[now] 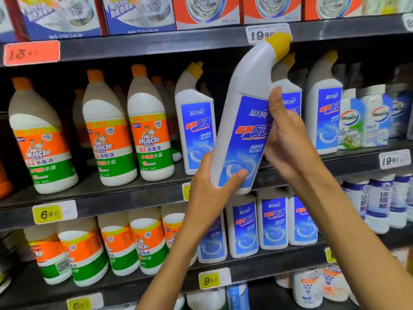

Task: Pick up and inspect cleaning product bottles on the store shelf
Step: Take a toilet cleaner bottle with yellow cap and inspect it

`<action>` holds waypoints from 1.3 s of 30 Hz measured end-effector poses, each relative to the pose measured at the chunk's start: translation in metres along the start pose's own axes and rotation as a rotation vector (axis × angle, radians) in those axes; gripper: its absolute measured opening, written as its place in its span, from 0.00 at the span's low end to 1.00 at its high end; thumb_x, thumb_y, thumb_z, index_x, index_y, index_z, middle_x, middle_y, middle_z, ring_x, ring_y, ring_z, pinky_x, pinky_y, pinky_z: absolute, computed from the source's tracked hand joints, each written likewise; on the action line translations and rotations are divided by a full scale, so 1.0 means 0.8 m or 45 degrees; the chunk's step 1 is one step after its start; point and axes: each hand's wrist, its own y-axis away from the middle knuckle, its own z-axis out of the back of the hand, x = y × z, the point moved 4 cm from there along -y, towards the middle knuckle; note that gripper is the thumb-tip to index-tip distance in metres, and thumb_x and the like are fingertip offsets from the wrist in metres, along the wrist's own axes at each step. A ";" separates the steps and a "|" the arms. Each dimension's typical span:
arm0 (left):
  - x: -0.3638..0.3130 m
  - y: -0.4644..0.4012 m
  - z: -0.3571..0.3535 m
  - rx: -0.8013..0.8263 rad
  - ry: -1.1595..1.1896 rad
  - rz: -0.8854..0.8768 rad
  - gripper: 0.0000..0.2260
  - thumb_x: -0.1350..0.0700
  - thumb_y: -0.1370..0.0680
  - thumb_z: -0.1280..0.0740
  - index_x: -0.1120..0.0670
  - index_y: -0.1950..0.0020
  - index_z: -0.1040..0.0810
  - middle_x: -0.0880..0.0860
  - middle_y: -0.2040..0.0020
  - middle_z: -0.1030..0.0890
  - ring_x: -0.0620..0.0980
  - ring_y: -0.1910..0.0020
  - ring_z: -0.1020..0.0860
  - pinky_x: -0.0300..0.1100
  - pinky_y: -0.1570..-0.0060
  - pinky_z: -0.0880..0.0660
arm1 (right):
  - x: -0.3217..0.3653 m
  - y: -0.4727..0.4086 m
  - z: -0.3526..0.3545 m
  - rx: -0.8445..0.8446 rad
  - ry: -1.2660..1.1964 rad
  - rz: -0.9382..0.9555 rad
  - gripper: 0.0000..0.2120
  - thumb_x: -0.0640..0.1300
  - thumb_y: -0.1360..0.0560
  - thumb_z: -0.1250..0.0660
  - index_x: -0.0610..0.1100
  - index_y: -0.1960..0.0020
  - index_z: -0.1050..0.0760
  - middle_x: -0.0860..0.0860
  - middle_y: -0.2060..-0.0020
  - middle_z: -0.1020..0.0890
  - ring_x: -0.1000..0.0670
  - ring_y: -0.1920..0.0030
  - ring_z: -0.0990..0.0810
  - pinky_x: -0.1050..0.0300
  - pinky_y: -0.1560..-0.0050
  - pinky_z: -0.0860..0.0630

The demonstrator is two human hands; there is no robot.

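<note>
I hold a white toilet-cleaner bottle (pixel 243 121) with a blue label and a bent yellow cap in front of the middle shelf, tilted with its neck to the upper right. My left hand (pixel 212 186) grips its base from below, thumb across the label's bottom. My right hand (pixel 283 133) clasps its right side at mid-height, thumb pointing up along the edge. Both hands are shut on it. Matching bottles (pixel 196 121) stand on the shelf behind it.
White Mr Muscle bottles (pixel 149 130) with orange caps line the middle shelf at left. Walch packs (pixel 362 121) stand at right. Boxes (pixel 138 14) fill the top shelf. More bottles (pixel 272 220) fill the lower shelf. Price tags (pixel 53 212) sit on the dark shelf edges.
</note>
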 end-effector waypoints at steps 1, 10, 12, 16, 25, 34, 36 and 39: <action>-0.002 0.007 0.004 0.020 0.061 0.013 0.20 0.48 0.31 0.28 0.53 0.42 0.26 0.43 0.51 0.18 0.38 0.52 0.19 0.30 0.55 0.24 | -0.001 0.007 -0.003 0.022 -0.017 -0.049 0.20 0.56 0.25 0.41 0.42 0.43 0.24 0.47 0.51 0.15 0.49 0.50 0.16 0.51 0.47 0.20; 0.009 0.093 0.021 0.438 0.575 0.420 0.18 0.37 0.34 0.28 0.45 0.50 0.17 0.47 0.50 0.15 0.46 0.50 0.17 0.36 0.55 0.22 | -0.009 0.036 -0.029 0.329 -0.478 -0.493 0.30 0.64 0.27 0.44 0.42 0.41 0.22 0.43 0.46 0.17 0.45 0.46 0.18 0.49 0.45 0.21; 0.015 0.114 0.017 0.613 0.627 0.523 0.22 0.33 0.38 0.26 0.43 0.50 0.17 0.47 0.50 0.15 0.45 0.50 0.17 0.37 0.55 0.21 | -0.018 0.041 -0.034 0.304 -0.460 -0.501 0.29 0.63 0.32 0.39 0.43 0.42 0.21 0.43 0.46 0.17 0.45 0.47 0.17 0.49 0.48 0.20; 0.025 0.133 0.014 0.522 0.618 0.610 0.28 0.39 0.34 0.27 0.49 0.39 0.24 0.49 0.44 0.17 0.46 0.45 0.19 0.36 0.52 0.23 | -0.025 0.056 -0.034 0.164 -0.224 -0.383 0.26 0.64 0.33 0.39 0.44 0.50 0.18 0.46 0.58 0.15 0.49 0.59 0.15 0.56 0.62 0.18; 0.011 0.156 -0.026 0.250 0.621 0.679 0.43 0.39 0.46 0.25 0.49 0.33 0.28 0.53 0.42 0.20 0.49 0.47 0.19 0.41 0.54 0.21 | -0.019 0.064 -0.024 0.094 0.257 -0.245 0.07 0.49 0.24 0.33 0.47 0.58 0.26 0.57 0.70 0.18 0.59 0.68 0.19 0.66 0.69 0.25; 0.017 0.165 -0.068 0.468 1.623 1.052 0.41 0.47 0.42 0.18 0.57 0.33 0.26 0.66 0.35 0.26 0.65 0.38 0.25 0.61 0.37 0.30 | -0.020 0.061 0.012 0.331 -0.044 -0.556 0.09 0.44 0.24 0.38 0.40 0.49 0.25 0.49 0.63 0.17 0.50 0.59 0.16 0.54 0.53 0.20; 0.030 0.160 -0.071 0.346 1.480 0.990 0.36 0.44 0.40 0.20 0.52 0.34 0.24 0.61 0.34 0.24 0.61 0.35 0.26 0.60 0.35 0.31 | -0.017 0.059 0.027 0.316 0.132 -0.452 0.06 0.44 0.24 0.36 0.41 0.53 0.25 0.50 0.66 0.17 0.50 0.60 0.17 0.54 0.54 0.20; 0.034 0.151 -0.074 0.180 0.921 0.846 0.22 0.35 0.35 0.32 0.43 0.46 0.17 0.52 0.43 0.17 0.51 0.43 0.19 0.49 0.46 0.21 | -0.008 0.054 0.049 0.228 0.296 -0.334 0.07 0.46 0.24 0.32 0.42 0.56 0.24 0.48 0.65 0.17 0.49 0.60 0.17 0.55 0.57 0.20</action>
